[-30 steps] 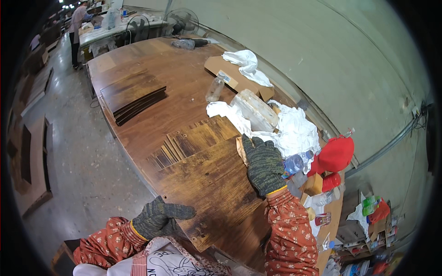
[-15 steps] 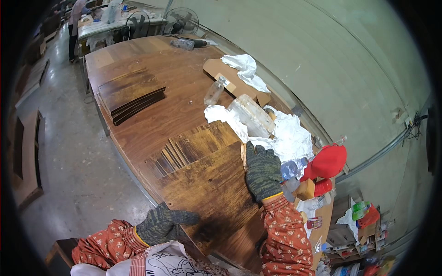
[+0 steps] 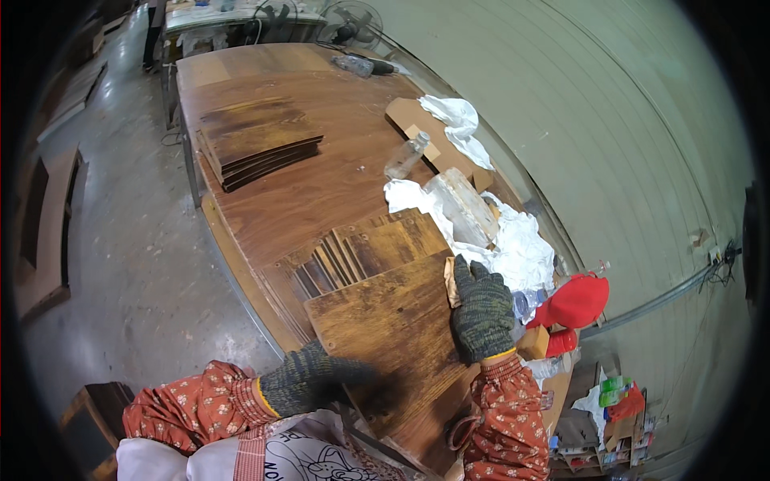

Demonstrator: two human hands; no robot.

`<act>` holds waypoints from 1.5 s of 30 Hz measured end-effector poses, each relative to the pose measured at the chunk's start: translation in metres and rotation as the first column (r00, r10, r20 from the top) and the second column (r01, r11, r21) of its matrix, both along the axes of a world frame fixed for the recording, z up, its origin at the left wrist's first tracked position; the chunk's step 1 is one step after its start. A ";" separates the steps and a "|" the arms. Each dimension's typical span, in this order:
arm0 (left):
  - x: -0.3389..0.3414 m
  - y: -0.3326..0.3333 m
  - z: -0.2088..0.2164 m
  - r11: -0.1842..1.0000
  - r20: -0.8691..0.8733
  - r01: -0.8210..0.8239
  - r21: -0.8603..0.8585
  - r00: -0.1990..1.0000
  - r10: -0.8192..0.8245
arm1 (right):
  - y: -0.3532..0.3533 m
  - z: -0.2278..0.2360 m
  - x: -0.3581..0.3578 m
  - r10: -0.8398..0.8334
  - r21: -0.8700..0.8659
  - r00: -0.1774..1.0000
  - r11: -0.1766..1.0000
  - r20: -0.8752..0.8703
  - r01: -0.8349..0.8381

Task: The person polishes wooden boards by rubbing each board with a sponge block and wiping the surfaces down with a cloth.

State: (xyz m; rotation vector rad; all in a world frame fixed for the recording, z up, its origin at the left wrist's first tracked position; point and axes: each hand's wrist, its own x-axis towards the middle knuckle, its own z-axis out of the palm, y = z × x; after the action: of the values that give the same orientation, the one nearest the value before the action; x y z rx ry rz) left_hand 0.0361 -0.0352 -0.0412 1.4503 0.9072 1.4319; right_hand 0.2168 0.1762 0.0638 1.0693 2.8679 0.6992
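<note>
A wood-grain board (image 3: 393,313) lies flat near me, its near part darkened by a blurred shadow. At its right edge, my right hand (image 3: 484,313) in a dark knitted glove holds a tan folded piece (image 3: 451,282), cloth or paper, between fingers and board. My left hand (image 3: 313,378), gloved the same way, reaches over the board's near left edge. Its fingers are smeared by motion, so their closing does not show. Just beyond the board, several narrow wood-grain strips (image 3: 333,258) lie beside another wood-grain panel (image 3: 401,240).
A stack of wood-grain boards (image 3: 261,140) sits farther left on the brown table (image 3: 321,192). Along the right stand a clear bottle (image 3: 407,156), a plastic-wrapped block (image 3: 461,210), white cloths (image 3: 521,252) and a red cap (image 3: 573,301). Beyond the table are fans (image 3: 350,26).
The whole view has shifted, moving the table rightward in the picture. My left hand has moved right over the near board, fingers now blurred. My right hand stays at the board's right edge.
</note>
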 end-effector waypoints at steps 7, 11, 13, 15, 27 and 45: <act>0.013 0.007 -0.022 0.874 0.924 0.470 -0.123 0.375 -0.072 | -0.078 -0.005 -0.052 0.590 -0.186 0.795 0.773 -0.142 -0.606; 0.017 0.010 -0.028 0.944 0.679 0.307 -0.122 0.719 -0.147 | -0.083 0.003 -0.064 0.630 -0.290 0.753 0.697 -0.190 -0.656; 0.015 0.015 -0.022 0.978 0.338 0.136 -0.156 0.938 -0.076 | -0.073 0.013 -0.057 0.539 -0.227 0.811 0.780 -0.228 -0.583; 0.007 0.028 -0.011 0.993 -0.008 -0.031 0.111 0.999 0.032 | -0.059 0.029 -0.041 0.303 -0.290 0.889 0.866 -0.344 -0.407; -0.010 0.050 0.056 0.982 -0.378 -0.110 0.154 0.911 0.162 | -0.080 0.086 -0.015 0.446 0.155 0.762 0.891 -0.470 -0.426; 0.001 0.040 0.076 0.929 -0.543 -0.196 0.313 0.766 0.344 | -0.070 0.075 0.012 0.335 0.108 0.699 0.931 -0.632 -0.349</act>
State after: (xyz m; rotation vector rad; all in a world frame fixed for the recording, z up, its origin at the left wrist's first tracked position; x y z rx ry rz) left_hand 0.0374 0.0053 0.0352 2.0839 1.4191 1.3379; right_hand 0.2285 0.1064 0.1386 0.9052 3.7312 0.3293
